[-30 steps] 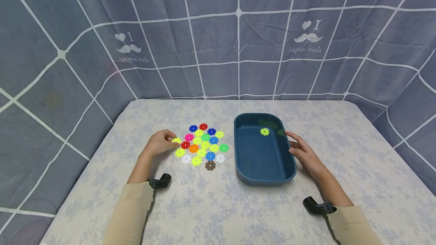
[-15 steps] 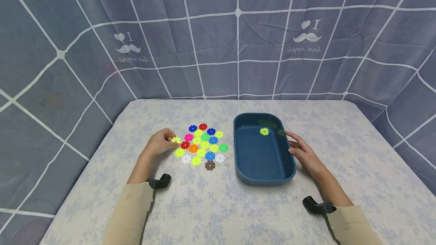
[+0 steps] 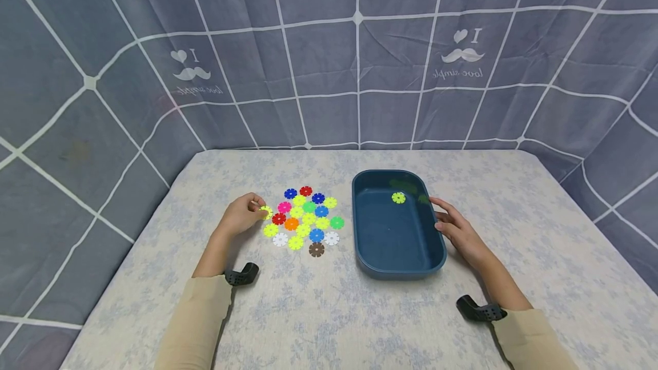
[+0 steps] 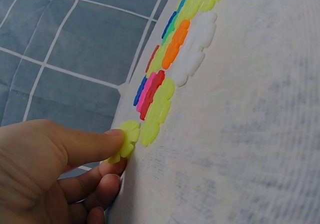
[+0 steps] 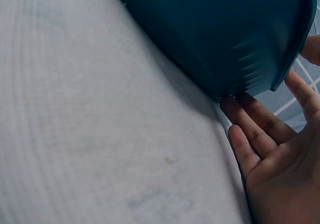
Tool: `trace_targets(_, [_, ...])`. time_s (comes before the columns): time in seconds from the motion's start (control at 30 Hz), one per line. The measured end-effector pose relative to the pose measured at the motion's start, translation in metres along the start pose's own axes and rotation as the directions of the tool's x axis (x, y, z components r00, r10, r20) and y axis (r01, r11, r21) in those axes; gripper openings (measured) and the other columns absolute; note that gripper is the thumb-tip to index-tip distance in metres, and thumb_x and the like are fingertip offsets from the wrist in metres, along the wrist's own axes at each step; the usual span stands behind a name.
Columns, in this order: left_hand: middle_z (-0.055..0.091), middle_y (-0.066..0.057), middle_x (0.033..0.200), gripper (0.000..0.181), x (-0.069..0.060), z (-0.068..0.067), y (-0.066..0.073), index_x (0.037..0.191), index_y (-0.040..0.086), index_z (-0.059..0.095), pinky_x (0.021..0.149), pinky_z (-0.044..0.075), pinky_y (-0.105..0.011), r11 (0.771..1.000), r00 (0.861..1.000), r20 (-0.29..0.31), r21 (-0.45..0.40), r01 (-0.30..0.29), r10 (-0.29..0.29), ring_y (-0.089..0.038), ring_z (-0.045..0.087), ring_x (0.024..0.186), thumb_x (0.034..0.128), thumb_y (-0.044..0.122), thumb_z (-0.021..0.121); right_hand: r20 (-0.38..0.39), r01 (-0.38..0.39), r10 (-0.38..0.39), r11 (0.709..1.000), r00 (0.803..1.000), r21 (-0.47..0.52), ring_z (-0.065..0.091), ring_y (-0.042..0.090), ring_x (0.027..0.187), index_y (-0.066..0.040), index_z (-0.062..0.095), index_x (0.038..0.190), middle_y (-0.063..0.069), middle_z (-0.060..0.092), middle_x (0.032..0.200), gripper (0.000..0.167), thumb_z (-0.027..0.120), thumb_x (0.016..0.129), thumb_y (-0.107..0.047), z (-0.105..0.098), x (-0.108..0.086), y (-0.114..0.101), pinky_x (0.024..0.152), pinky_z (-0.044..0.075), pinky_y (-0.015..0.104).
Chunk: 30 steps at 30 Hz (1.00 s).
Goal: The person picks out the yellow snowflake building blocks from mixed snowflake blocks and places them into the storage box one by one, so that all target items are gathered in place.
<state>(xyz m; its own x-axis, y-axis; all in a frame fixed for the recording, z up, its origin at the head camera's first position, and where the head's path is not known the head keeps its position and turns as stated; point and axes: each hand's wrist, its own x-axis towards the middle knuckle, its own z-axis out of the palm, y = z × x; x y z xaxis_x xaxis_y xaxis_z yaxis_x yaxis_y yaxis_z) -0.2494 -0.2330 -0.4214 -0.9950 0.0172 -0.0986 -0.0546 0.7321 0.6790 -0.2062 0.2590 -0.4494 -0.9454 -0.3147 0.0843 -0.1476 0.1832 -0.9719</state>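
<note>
My left hand (image 3: 243,213) is at the left edge of a flat cluster of notched plastic snowflake discs. Between thumb and fingers it pinches a yellow-green snowflake disc (image 4: 131,136), which is tilted up in the left wrist view. Close by lie a red disc (image 3: 279,218) and another yellow-green disc (image 3: 270,230). My right hand (image 3: 462,237) rests against the right side of a dark blue rectangular bin (image 3: 399,274). In the right wrist view its fairly straight fingers (image 5: 257,129) touch the bin's outer wall. One yellow-green disc (image 3: 398,198) lies inside the bin, toward the back.
More discs in blue, pink, orange, green, white and brown (image 3: 316,249) are spread on the patterned tablecloth (image 3: 308,313), left of the bin. A grey-blue curtain (image 3: 319,73) with white lines hangs behind the table and along both sides.
The left thumb has closed over the yellow-green disc, which now tilts in the fingers. The right hand and the bin stay in place.
</note>
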Motion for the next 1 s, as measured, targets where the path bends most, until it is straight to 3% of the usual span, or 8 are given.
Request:
trace_targets(0.33, [0.056,-0.011,0.09,0.017,0.002,0.003,0.001,0.105,0.002,0.059,0.064,0.041,-0.031,1.0,1.0,-0.026,-0.023,0.012,-0.013,-0.022,0.049,0.076,0.0972,0.017,0.059,0.001,-0.003,0.003,1.0,1.0,-0.006,0.05,-0.002,0.113,-0.007,0.019,0.155,0.034,0.032,0.146,0.06,0.047,0.103,-0.017,0.0,0.0,-0.001,0.09,0.041,0.016])
trace_targets(0.57, [0.057,-0.01,0.088,0.017,0.002,0.003,0.003,0.105,0.0,0.059,0.061,0.042,-0.03,0.998,1.0,-0.03,-0.058,-0.012,0.01,-0.02,0.051,0.07,0.0979,0.015,0.058,0.002,-0.008,0.008,1.0,1.0,-0.005,0.051,-0.001,0.113,-0.007,0.019,0.155,0.033,0.032,0.146,0.06,0.047,0.103,-0.018,0.001,0.0,-0.002,0.09,0.041,0.016])
trace_targets(0.77, [0.058,-0.013,0.091,0.018,-0.001,0.003,0.012,0.106,-0.003,0.059,0.058,0.045,-0.03,0.992,0.998,-0.037,-0.11,-0.064,0.06,-0.02,0.052,0.067,0.0971,0.012,0.058,-0.001,-0.015,0.015,1.0,1.0,-0.014,0.05,-0.001,0.114,-0.008,0.019,0.155,0.032,0.033,0.147,0.06,0.047,0.103,-0.018,0.0,0.0,-0.002,0.091,0.04,0.016])
trace_targets(1.0, [0.058,-0.013,0.093,0.017,-0.003,0.008,0.026,0.105,-0.002,0.06,0.064,0.044,-0.031,0.985,0.995,-0.044,-0.148,-0.094,0.088,-0.024,0.052,0.079,0.0967,0.013,0.059,-0.002,-0.014,0.014,1.0,1.0,-0.009,0.05,-0.002,0.113,-0.007,0.019,0.155,0.033,0.032,0.147,0.06,0.047,0.103,-0.018,0.0,0.0,-0.001,0.091,0.04,0.016])
